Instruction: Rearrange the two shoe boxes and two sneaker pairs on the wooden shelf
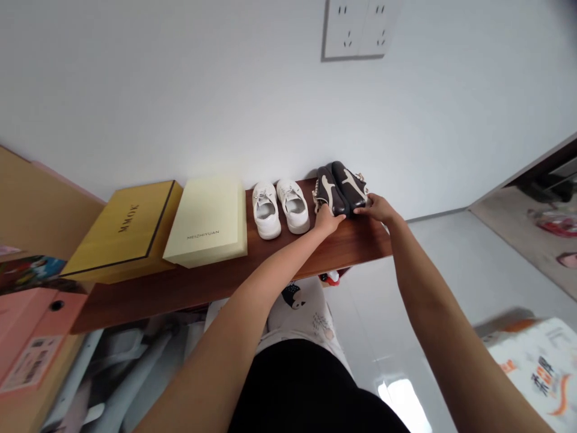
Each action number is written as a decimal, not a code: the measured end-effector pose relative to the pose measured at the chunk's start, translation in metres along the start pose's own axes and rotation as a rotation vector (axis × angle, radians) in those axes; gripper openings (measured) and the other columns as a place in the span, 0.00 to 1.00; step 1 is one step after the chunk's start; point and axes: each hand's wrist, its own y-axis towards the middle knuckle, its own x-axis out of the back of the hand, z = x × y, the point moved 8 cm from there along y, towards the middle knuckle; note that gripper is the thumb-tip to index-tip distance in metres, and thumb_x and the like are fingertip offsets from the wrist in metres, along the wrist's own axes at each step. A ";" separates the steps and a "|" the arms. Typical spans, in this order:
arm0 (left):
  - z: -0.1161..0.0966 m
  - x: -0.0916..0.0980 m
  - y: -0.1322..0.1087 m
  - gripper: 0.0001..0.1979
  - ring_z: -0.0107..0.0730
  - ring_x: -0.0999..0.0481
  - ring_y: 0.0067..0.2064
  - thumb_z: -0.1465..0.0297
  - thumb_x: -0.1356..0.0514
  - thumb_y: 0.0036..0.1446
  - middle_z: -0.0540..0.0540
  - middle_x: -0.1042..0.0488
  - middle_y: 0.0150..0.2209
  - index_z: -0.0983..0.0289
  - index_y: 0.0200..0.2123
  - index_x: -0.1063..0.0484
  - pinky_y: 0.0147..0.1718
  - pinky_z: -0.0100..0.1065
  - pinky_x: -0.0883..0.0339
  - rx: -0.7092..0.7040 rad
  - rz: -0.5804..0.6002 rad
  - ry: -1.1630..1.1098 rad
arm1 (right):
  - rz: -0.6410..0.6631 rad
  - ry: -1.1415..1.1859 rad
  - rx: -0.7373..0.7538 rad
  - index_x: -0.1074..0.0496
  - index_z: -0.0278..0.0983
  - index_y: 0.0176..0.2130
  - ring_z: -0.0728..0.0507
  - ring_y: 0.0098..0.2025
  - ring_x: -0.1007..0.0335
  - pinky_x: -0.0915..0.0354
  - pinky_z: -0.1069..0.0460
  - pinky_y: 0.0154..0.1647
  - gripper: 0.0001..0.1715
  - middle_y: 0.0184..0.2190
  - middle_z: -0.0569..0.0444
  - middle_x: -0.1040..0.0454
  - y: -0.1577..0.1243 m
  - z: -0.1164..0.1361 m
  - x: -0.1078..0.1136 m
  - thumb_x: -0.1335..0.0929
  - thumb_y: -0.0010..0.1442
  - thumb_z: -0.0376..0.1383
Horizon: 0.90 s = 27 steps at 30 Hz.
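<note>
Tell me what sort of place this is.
Probably a home entryway or room: a wooden shelf against a wall holds white sneakers, dark shoes and shoe boxes, below a wall socket.

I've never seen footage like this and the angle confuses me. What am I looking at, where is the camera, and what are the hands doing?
The camera sits on a person's head and looks forward and down, so both bare arms reach away from you. There is no machine. In front is a brown wooden shelf against a white wall. On it, from left to right, lie a yellow box, a cream box, a pair of white shoes and a pair of dark shoes. The left hand and the right hand each touch the near ends of the dark shoes, which rest on the shelf. A wall socket is above.
</note>
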 end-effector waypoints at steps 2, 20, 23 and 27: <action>-0.004 0.005 0.004 0.24 0.48 0.24 0.58 0.63 0.32 0.61 0.67 0.24 0.54 0.67 0.54 0.33 0.54 0.39 0.33 0.004 0.009 0.076 | 0.010 -0.073 0.065 0.30 0.37 0.36 0.45 0.32 0.33 0.34 0.50 0.38 0.27 0.28 0.58 0.28 0.004 0.011 -0.003 0.21 0.46 0.51; -0.052 0.005 0.003 0.21 0.51 0.24 0.60 0.73 0.34 0.61 0.69 0.22 0.53 0.68 0.56 0.30 0.57 0.41 0.30 -0.242 0.317 0.690 | 0.242 -0.925 0.293 0.29 0.38 0.49 0.36 0.47 0.24 0.39 0.50 0.40 0.23 0.47 0.45 0.21 0.001 0.066 -0.017 0.24 0.56 0.37; -0.052 0.005 0.005 0.22 0.51 0.24 0.60 0.73 0.33 0.60 0.69 0.23 0.54 0.68 0.56 0.30 0.57 0.41 0.30 -0.238 0.322 0.704 | 0.256 -0.934 0.289 0.30 0.38 0.50 0.36 0.47 0.24 0.39 0.50 0.40 0.23 0.48 0.44 0.21 0.001 0.066 -0.021 0.24 0.56 0.38; -0.051 0.004 0.008 0.21 0.50 0.24 0.60 0.72 0.33 0.60 0.68 0.23 0.54 0.68 0.56 0.30 0.56 0.40 0.30 -0.228 0.329 0.711 | 0.245 -0.948 0.298 0.29 0.38 0.51 0.36 0.47 0.23 0.39 0.50 0.40 0.24 0.47 0.44 0.20 0.001 0.069 -0.025 0.24 0.57 0.39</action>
